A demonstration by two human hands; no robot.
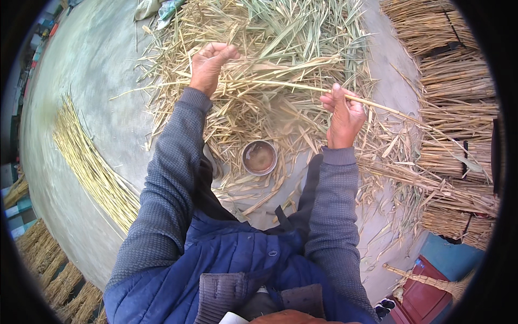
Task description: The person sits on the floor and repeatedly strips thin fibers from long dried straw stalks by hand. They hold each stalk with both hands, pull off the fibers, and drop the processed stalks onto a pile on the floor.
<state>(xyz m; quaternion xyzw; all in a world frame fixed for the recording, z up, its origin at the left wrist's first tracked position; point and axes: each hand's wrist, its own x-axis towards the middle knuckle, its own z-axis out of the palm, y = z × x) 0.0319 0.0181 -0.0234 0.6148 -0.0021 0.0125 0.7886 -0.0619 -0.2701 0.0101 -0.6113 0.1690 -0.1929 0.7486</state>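
Observation:
My left hand (209, 66) is closed around the leafy end of a long dry reed stalk (280, 85), above a heap of straw husks (270, 48). My right hand (342, 110) pinches the same stalk further along; its bare yellow end runs out to the right. The stalk lies almost level between both hands. Grey knitted sleeves and a blue padded vest fill the lower middle of the view.
A small round metal bowl (259, 157) with brownish liquid sits on the ground below my hands. A fan of cleaned yellow stalks (91, 167) lies at left on the concrete floor (81, 70). Tied reed bundles (458, 81) stack at right. A broom (431, 281) and a red box (423, 297) are at lower right.

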